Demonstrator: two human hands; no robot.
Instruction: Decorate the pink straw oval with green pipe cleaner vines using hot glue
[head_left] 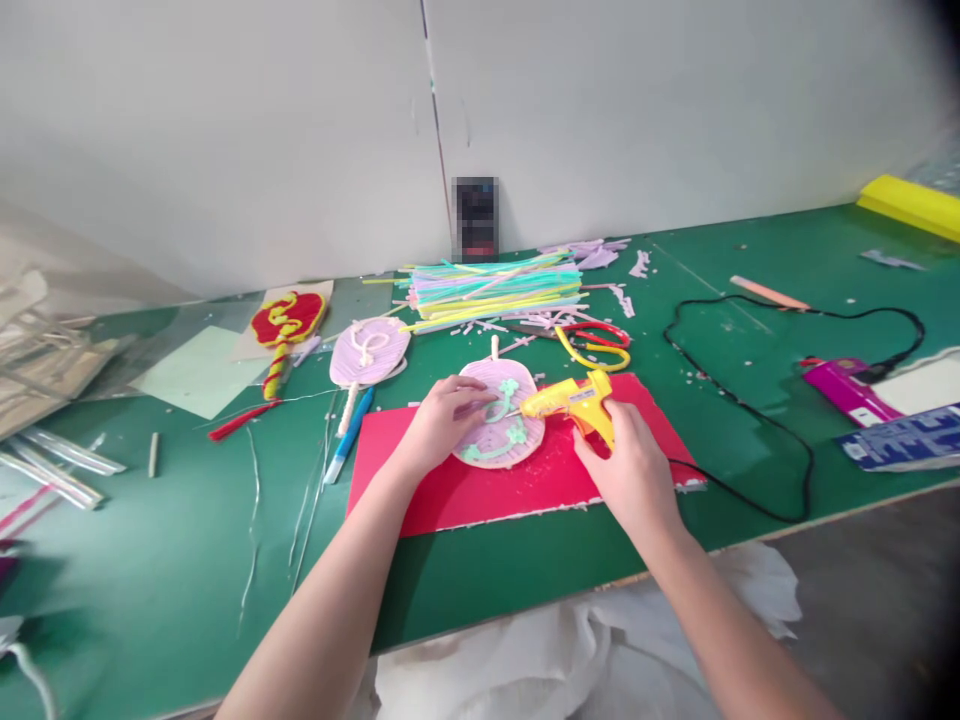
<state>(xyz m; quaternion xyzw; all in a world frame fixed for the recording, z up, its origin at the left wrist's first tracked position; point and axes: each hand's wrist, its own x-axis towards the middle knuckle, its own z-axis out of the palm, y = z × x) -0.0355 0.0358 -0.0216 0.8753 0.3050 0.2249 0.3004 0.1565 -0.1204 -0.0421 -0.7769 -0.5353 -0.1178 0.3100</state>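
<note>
A round lilac pipe-cleaner fan (pixel 491 452) with mint-green flower trim lies on a red board (pixel 420 500), its short cream handle pointing away from me. My left hand (pixel 446 425) is over its left side, fingertips pinched at a mint-green pipe cleaner (pixel 496 410) curl near the middle. In my right hand (pixel 626 450) is a yellow hot glue gun (pixel 574 400). Its nozzle points left, close to that curl; whether it touches is too small to tell. The fingers on the gun's far side are partly hidden.
Behind lie a bundle of pastel pipe cleaners (pixel 495 290) and scissors (pixel 596 345). Left are a second lilac fan (pixel 369 352), a blue pen-like tool (pixel 349 436) and a red-and-yellow fan (pixel 289 322). A black cord (pixel 739 410) loops at right near a purple box (pixel 847 390).
</note>
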